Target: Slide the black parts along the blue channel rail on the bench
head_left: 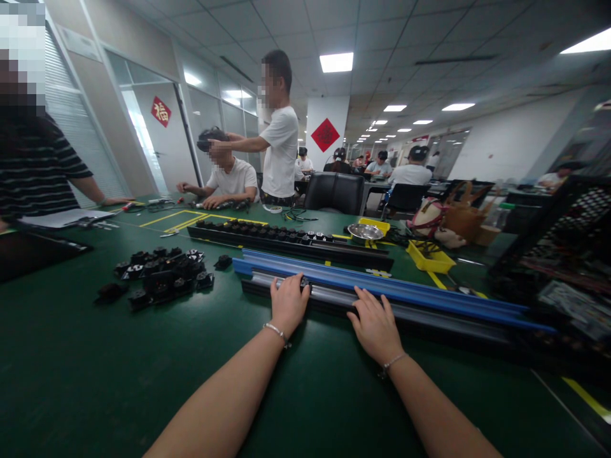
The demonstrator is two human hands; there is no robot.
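Observation:
A long black rail with a silvery channel lies across the table in front of me, alongside a long blue rail. My left hand is at the left part of the black rail, with its thumb and fingers closed about a small black part in the channel. Much of that part is hidden by the fingers. Further right, my right hand lies over the same rail with its fingers apart, touching the channel and holding nothing.
Small black parts are heaped on the left of the green table. Beyond the rails lie a second black rail bearing several parts, a metal bowl and a yellow bin. Other people sit or stand around the table's far side.

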